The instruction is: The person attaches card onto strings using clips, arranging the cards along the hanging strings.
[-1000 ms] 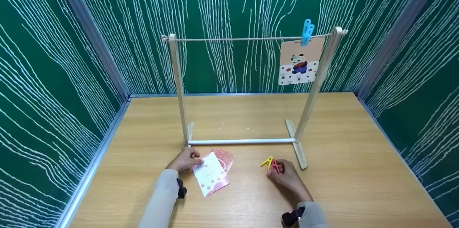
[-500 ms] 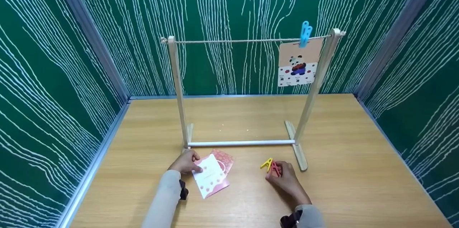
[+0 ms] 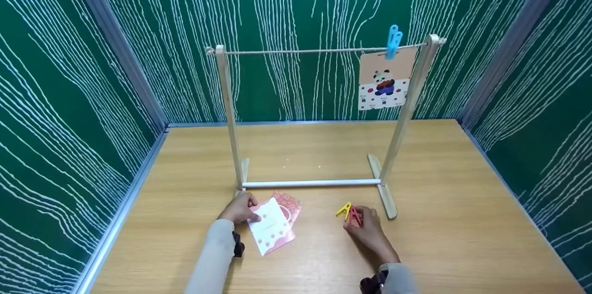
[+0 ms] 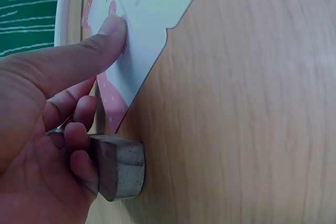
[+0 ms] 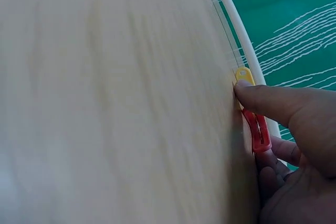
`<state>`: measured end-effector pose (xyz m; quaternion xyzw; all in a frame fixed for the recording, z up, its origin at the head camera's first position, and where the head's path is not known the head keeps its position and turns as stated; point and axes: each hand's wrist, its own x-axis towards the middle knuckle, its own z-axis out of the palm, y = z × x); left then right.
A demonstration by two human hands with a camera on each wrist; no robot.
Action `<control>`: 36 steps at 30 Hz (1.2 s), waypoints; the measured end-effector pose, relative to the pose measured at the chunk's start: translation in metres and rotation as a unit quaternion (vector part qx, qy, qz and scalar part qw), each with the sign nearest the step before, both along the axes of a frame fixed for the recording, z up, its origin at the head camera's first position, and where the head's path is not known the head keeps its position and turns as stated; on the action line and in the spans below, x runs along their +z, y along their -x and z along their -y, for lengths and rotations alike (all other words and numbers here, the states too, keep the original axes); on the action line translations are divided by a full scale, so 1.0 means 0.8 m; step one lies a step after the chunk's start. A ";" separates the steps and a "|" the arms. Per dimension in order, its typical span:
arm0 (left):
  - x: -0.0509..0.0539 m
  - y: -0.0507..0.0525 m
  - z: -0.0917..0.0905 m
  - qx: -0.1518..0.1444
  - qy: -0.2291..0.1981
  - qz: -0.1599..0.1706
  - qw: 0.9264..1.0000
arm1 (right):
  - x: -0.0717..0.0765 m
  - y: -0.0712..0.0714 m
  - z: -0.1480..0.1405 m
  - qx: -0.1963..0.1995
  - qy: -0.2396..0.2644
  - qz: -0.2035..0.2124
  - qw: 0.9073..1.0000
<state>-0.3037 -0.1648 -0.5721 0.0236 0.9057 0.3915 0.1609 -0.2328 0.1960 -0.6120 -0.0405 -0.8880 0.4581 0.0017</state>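
Basically: L hand (image 3: 237, 209) pinching white card (image 3: 270, 229), R hand (image 3: 370, 229) on red clip (image 3: 354, 212)

White card lies fwd & to the R of the L hand's palm; thumb flat on its face nr the L edge, fingers curled in at that edge. It overlaps a pink card (image 3: 289, 202) on its far R side. Can't tell if it's lifted off the table (image 3: 319, 266).

Red clip sits btwn R thumb & fingers, grip narrow. Yellow clip (image 3: 345, 208) is just L of it, by the thumb tip; can't tell if it's held too.

L wrist cam only: a notch in the card's edge, bits of lettering close up, & the blocky end of the rack's foot (image 4: 123, 169) right by the curled fingers. R wrist cam: red clip's slot & a hole in yellow clip's end, vs. the splayed A-shapes in head cam. Head cam only: upper rack (image 3: 229, 104) w/ line (image 3: 300, 51), blue clip (image 3: 393, 42) & panda card (image 3: 386, 81) hanging nr the R post.
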 end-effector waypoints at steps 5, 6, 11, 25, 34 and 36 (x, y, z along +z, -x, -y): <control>0.000 -0.001 0.001 -0.010 0.003 -0.007 1.000 | -0.001 -0.001 0.001 0.000 -0.004 -0.024 1.000; 0.000 0.000 0.002 -0.012 0.004 -0.008 1.000 | -0.001 -0.001 0.001 0.000 -0.005 -0.030 1.000; 0.000 0.001 0.003 -0.010 0.014 -0.003 1.000 | -0.003 -0.003 0.001 -0.001 -0.004 -0.039 0.999; 0.001 -0.003 0.001 0.016 0.004 0.023 1.000 | -0.003 -0.003 -0.002 -0.009 0.015 0.005 1.000; 0.000 -0.002 0.002 0.010 -0.016 0.016 1.000 | -0.004 -0.003 -0.005 -0.019 0.028 0.000 0.999; -0.001 -0.001 0.002 0.004 -0.030 0.006 1.000 | -0.004 -0.004 -0.006 -0.020 0.033 -0.003 0.999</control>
